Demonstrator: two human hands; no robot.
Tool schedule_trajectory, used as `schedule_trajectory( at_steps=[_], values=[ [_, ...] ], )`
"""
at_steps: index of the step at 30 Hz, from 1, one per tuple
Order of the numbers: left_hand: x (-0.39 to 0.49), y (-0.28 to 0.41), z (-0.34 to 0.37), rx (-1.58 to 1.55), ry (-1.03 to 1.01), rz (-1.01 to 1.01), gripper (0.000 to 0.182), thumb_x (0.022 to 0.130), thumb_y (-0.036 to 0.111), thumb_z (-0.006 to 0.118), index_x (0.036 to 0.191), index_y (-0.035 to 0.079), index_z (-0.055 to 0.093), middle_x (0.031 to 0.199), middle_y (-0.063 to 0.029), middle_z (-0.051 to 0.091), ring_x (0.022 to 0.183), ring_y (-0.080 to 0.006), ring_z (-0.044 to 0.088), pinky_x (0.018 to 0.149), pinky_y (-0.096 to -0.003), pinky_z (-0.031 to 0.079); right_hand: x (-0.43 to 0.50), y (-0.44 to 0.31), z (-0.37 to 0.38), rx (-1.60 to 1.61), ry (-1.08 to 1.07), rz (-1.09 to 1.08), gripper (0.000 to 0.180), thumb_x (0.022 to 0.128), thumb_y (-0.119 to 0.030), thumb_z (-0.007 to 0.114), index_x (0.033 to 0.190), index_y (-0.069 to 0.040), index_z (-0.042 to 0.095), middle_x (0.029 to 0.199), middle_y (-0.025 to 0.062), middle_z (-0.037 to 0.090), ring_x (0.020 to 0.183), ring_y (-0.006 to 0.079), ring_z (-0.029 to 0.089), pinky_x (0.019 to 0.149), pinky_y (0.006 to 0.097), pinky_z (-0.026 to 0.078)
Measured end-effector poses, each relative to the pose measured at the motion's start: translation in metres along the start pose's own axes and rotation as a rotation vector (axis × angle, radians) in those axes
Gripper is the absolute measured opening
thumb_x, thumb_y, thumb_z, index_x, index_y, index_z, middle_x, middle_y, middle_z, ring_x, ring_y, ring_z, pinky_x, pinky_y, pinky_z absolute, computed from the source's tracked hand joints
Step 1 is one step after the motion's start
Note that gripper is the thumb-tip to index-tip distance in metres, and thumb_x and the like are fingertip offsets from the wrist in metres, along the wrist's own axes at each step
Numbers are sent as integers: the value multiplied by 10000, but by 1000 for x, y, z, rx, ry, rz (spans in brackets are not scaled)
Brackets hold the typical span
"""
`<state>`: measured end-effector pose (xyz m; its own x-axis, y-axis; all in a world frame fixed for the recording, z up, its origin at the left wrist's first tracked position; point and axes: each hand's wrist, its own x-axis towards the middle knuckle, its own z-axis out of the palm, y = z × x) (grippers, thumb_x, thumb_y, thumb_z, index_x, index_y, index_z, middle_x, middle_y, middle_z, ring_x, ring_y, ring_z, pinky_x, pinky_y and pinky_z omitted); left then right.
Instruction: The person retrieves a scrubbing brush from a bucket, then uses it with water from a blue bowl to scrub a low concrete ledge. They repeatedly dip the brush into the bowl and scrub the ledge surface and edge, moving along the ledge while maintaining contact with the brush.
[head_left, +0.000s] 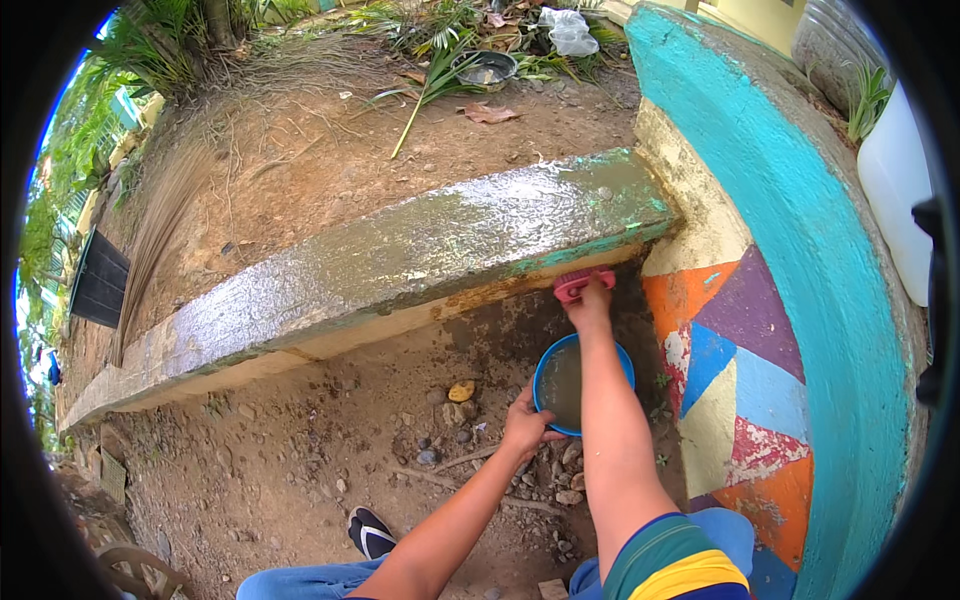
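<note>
My right hand grips a pink scrub brush against the side of a low concrete ledge, just under its turquoise-stained edge. The ledge's top is wet and shiny. Below the brush, my left hand holds the rim of a blue basin of murky, greyish-brown water, thumb over the edge and fingers beneath. My right forearm crosses above the basin and hides part of it.
A curved wall with a turquoise top and painted triangles rises at the right. Stones, including a yellowish one, lie on the dirt. A stick broom leans on the ledge near a black bucket. A white plastic container stands at far right.
</note>
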<state>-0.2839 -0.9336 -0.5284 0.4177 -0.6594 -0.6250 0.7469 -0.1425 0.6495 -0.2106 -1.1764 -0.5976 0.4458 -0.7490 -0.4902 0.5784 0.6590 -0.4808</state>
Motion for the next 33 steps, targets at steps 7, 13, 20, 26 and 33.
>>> schedule_trajectory(
  at_steps=[7, 13, 20, 26, 33],
  values=[
    [5, -4, -25, 19, 17, 42, 765, 769, -162, 453, 1427, 188, 281, 1174, -89, 572, 856, -241, 655, 559, -335, 600, -40, 80, 28, -188, 194, -50, 466, 915, -167, 524, 1328, -178, 308, 1171, 49, 509, 996, 160, 528, 663, 355, 495],
    [-2, -1, -15, -25, 36, 43, 752, 768, -166, 442, 1419, 177, 288, 1152, -96, 578, 849, -253, 659, 594, -361, 611, 11, -10, 24, -202, 242, -352, 255, 925, -195, 527, 1153, -100, 463, 967, 52, 584, 773, 180, 584, 602, 315, 494],
    [1, 2, -17, 11, 26, 53, 736, 775, -177, 422, 1419, 144, 267, 1166, -139, 563, 834, -283, 668, 582, -361, 618, -30, 32, 47, -24, 235, -232, 281, 906, -108, 512, 1175, -83, 438, 1107, 73, 548, 880, 173, 567, 696, 347, 495],
    [1, 1, -19, 12, 62, 27, 760, 762, -170, 429, 1425, 168, 271, 1139, -132, 579, 798, -273, 671, 551, -351, 610, -44, -21, 87, -191, 77, -819, 381, 934, -133, 497, 1285, -60, 368, 1224, 101, 484, 1045, 181, 529, 845, 345, 465],
    [1, -1, -18, -39, 41, 49, 766, 761, -172, 424, 1430, 165, 266, 1140, -134, 580, 803, -284, 672, 550, -354, 611, -47, -41, 76, -92, 39, -419, 306, 943, -58, 444, 1246, -66, 401, 1190, 82, 483, 1026, 170, 516, 843, 337, 458]
  ],
)
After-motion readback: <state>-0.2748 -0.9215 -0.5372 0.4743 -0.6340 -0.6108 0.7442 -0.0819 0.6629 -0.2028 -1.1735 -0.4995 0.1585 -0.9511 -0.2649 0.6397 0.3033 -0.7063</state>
